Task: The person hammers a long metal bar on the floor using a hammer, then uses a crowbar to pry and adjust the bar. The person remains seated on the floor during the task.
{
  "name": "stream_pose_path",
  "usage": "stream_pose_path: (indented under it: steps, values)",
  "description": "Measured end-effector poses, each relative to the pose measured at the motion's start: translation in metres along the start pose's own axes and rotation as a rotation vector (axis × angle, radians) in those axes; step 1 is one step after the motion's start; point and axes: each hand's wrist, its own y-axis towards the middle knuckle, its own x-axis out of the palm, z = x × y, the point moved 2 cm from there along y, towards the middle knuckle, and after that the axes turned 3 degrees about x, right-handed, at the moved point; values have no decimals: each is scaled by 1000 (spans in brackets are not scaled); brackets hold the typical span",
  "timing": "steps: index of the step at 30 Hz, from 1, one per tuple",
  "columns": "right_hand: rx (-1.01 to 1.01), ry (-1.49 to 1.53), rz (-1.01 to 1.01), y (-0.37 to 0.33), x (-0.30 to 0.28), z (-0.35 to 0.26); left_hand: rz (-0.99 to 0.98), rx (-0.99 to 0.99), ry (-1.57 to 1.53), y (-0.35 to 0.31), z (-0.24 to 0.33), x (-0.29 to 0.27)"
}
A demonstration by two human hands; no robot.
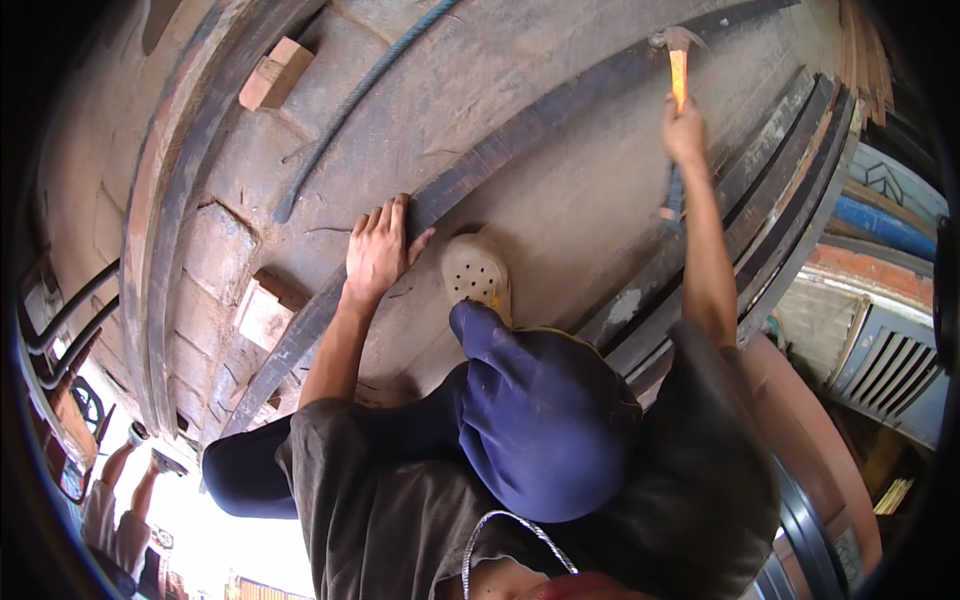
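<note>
My left hand (378, 250) grips a long dark wooden plank (520, 137), its fingers over the top and its thumb along the near side. My right hand (684, 130) is closed round the handle of a claw hammer (679, 78) with an orange-yellow shaft and a dark grip end. The metal hammer head is over the far right part of the plank, but I cannot tell whether it touches. Below the plank, my foot in a beige clog (476, 275) with holes stands on the floor.
A wooden block (275, 75) lies by curved beams (160, 220) on the left. Another block (265, 312) sits beside the plank. A blue-grey ribbed rod (355, 97) and bent nails lie on the floor. More long planks (740, 215) are at right. Someone's legs (130, 500) show lower left.
</note>
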Motion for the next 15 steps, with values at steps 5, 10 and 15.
stream_pose_path:
  steps: [5, 10, 15]
  values:
    - [-5, 184, 63, -1, -101, -76, 47, -23, 39, -1, -13, 0]
    - [-86, 672, 557, -44, -150, -97, 27, -39, 39, 5, -11, -5]
    - [-134, 249, 526, -89, -55, -25, 13, -28, 41, 5, -13, -3]
